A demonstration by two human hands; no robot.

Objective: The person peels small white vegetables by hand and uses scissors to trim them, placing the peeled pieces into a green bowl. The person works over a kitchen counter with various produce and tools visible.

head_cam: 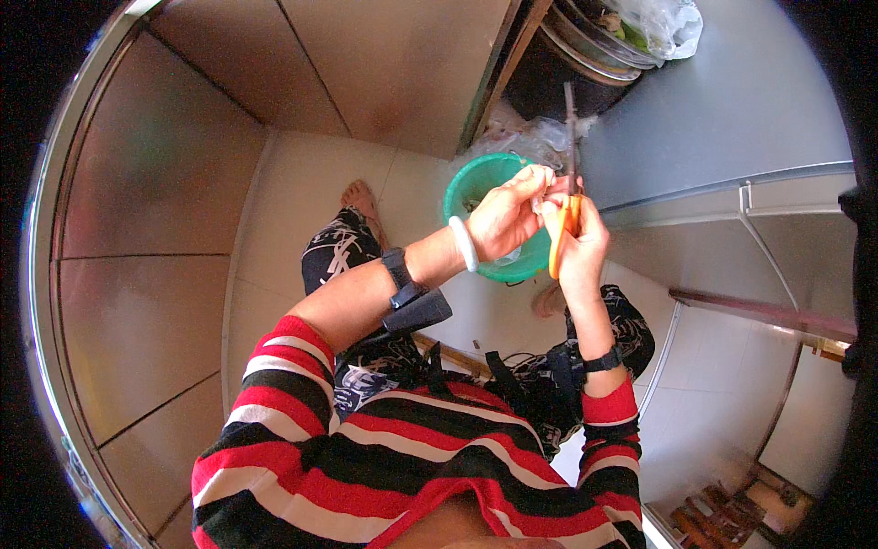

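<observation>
Over a green plastic bucket (pixel 458 180), my two hands meet fingertip to fingertip. My left hand (pixel 504 213), with a pale bangle (pixel 464 244) at its wrist, pinches a small whitish piece (pixel 537 203) too covered by fingers to identify. Orange-handled scissors (pixel 564 230) are gripped in my right hand (pixel 584 240). Their dark blades (pixel 570 130) point away from me and look closed. The bucket's contents are mostly hidden behind the hands; something pale and translucent shows inside.
Beyond the bucket, crumpled clear plastic bags (pixel 542 137) lie on the floor by a dark round container (pixel 549 75). Stacked round metal trays (pixel 590 48) stand there, a plastic bag (pixel 675 31) on top. Brown cabinet panels (pixel 151 171) rise at left, a grey panel (pixel 741 103) at right.
</observation>
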